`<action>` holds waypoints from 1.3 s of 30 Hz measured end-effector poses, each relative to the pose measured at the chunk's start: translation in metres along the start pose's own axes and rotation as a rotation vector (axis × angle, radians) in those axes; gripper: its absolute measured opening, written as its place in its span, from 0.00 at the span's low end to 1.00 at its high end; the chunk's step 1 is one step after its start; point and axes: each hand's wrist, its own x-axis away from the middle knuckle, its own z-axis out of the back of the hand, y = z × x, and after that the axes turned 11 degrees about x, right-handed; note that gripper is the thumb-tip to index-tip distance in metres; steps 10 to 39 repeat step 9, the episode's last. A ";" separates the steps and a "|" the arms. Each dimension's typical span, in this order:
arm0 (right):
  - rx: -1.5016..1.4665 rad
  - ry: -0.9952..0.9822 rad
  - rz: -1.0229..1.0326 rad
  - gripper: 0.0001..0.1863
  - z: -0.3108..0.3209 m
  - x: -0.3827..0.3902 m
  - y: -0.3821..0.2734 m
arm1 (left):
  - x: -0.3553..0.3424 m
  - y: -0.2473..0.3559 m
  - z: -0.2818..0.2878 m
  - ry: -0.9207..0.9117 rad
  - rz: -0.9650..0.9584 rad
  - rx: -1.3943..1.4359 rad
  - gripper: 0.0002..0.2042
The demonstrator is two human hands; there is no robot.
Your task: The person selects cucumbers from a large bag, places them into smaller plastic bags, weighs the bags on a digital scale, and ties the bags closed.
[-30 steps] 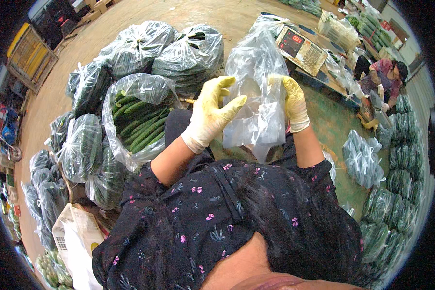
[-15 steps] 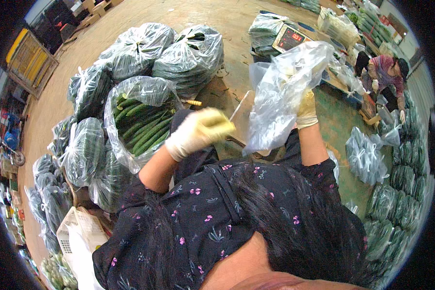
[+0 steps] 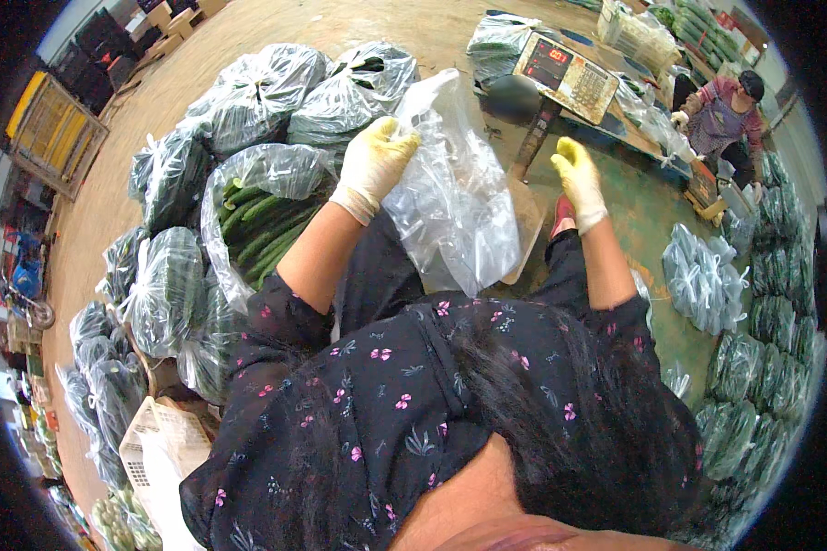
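My left hand [image 3: 377, 165], in a pale yellow-coated glove, pinches the top edge of a clear plastic bag [image 3: 459, 202]. The bag hangs loose over my lap and looks empty. Off to its right, my gloved right hand [image 3: 579, 181] is raised with the fingers and thumb apart and nothing in them. Left of my left forearm stands an unclosed clear bag [image 3: 228, 165] full of long green cucumbers [image 3: 265, 225]. A scale display [image 3: 565, 78] with red digits rises on a post ahead of my right hand.
Tied bags of cucumbers [image 3: 248, 101] crowd the left and far left. A white plastic crate [image 3: 165, 450] sits at lower left. Bundled clear bags [image 3: 703, 275] lie on the right, before stacked packed bags [image 3: 767, 367]. Another person [image 3: 726, 115] works at far right.
The clear bag has passed from my right hand to my left and swung leftward. My right hand has let go of it, uncovering the scale display and post.
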 end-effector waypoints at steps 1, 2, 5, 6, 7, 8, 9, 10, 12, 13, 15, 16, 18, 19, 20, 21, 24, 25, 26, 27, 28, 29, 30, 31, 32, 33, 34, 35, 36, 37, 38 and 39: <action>-0.215 0.066 0.098 0.13 0.005 0.022 -0.045 | 0.004 -0.004 0.006 0.028 0.013 -0.041 0.12; -0.370 -0.066 0.125 0.13 0.014 0.043 -0.091 | 0.009 -0.007 0.010 0.050 0.025 -0.081 0.11; -0.764 -0.349 0.130 0.12 -0.010 0.100 -0.173 | 0.033 0.010 -0.003 -0.075 0.164 0.260 0.10; -0.649 -0.351 0.128 0.12 -0.025 0.103 -0.175 | 0.040 0.022 -0.004 -0.196 0.161 0.338 0.12; -0.552 -0.368 0.132 0.11 -0.054 0.103 -0.166 | 0.043 0.024 -0.005 -0.215 0.074 0.480 0.11; -0.753 -0.425 -0.016 0.12 -0.083 0.099 -0.147 | 0.045 0.025 -0.005 -0.249 0.068 0.572 0.15; -0.945 -0.457 -0.167 0.12 -0.109 0.088 -0.112 | 0.043 0.025 -0.011 -0.306 0.064 0.673 0.20; -0.945 -0.457 -0.167 0.12 -0.109 0.088 -0.112 | 0.043 0.025 -0.011 -0.306 0.064 0.673 0.20; -0.945 -0.457 -0.167 0.12 -0.109 0.088 -0.112 | 0.043 0.025 -0.011 -0.306 0.064 0.673 0.20; -0.945 -0.457 -0.167 0.12 -0.109 0.088 -0.112 | 0.043 0.025 -0.011 -0.306 0.064 0.673 0.20; -0.945 -0.457 -0.167 0.12 -0.109 0.088 -0.112 | 0.043 0.025 -0.011 -0.306 0.064 0.673 0.20; -0.945 -0.457 -0.167 0.12 -0.109 0.088 -0.112 | 0.043 0.025 -0.011 -0.306 0.064 0.673 0.20; -0.945 -0.457 -0.167 0.12 -0.109 0.088 -0.112 | 0.043 0.025 -0.011 -0.306 0.064 0.673 0.20; -0.945 -0.457 -0.167 0.12 -0.109 0.088 -0.112 | 0.043 0.025 -0.011 -0.306 0.064 0.673 0.20; -0.945 -0.457 -0.167 0.12 -0.109 0.088 -0.112 | 0.043 0.025 -0.011 -0.306 0.064 0.673 0.20; -0.945 -0.457 -0.167 0.12 -0.109 0.088 -0.112 | 0.043 0.025 -0.011 -0.306 0.064 0.673 0.20; -0.945 -0.457 -0.167 0.12 -0.109 0.088 -0.112 | 0.043 0.025 -0.011 -0.306 0.064 0.673 0.20; -0.945 -0.457 -0.167 0.12 -0.109 0.088 -0.112 | 0.043 0.025 -0.011 -0.306 0.064 0.673 0.20; -0.945 -0.457 -0.167 0.12 -0.109 0.088 -0.112 | 0.043 0.025 -0.011 -0.306 0.064 0.673 0.20; -0.945 -0.457 -0.167 0.12 -0.109 0.088 -0.112 | 0.043 0.025 -0.011 -0.306 0.064 0.673 0.20; -0.945 -0.457 -0.167 0.12 -0.109 0.088 -0.112 | 0.043 0.025 -0.011 -0.306 0.064 0.673 0.20; -0.945 -0.457 -0.167 0.12 -0.109 0.088 -0.112 | 0.043 0.025 -0.011 -0.306 0.064 0.673 0.20; -0.945 -0.457 -0.167 0.12 -0.109 0.088 -0.112 | 0.043 0.025 -0.011 -0.306 0.064 0.673 0.20; -0.945 -0.457 -0.167 0.12 -0.109 0.088 -0.112 | 0.043 0.025 -0.011 -0.306 0.064 0.673 0.20; -0.945 -0.457 -0.167 0.12 -0.109 0.088 -0.112 | 0.043 0.025 -0.011 -0.306 0.064 0.673 0.20; -0.945 -0.457 -0.167 0.12 -0.109 0.088 -0.112 | 0.043 0.025 -0.011 -0.306 0.064 0.673 0.20; -0.945 -0.457 -0.167 0.12 -0.109 0.088 -0.112 | 0.043 0.025 -0.011 -0.306 0.064 0.673 0.20; -0.945 -0.457 -0.167 0.12 -0.109 0.088 -0.112 | 0.043 0.025 -0.011 -0.306 0.064 0.673 0.20; -0.945 -0.457 -0.167 0.12 -0.109 0.088 -0.112 | 0.043 0.025 -0.011 -0.306 0.064 0.673 0.20; -0.945 -0.457 -0.167 0.12 -0.109 0.088 -0.112 | 0.043 0.025 -0.011 -0.306 0.064 0.673 0.20; -0.945 -0.457 -0.167 0.12 -0.109 0.088 -0.112 | 0.043 0.025 -0.011 -0.306 0.064 0.673 0.20; -0.945 -0.457 -0.167 0.12 -0.109 0.088 -0.112 | 0.043 0.025 -0.011 -0.306 0.064 0.673 0.20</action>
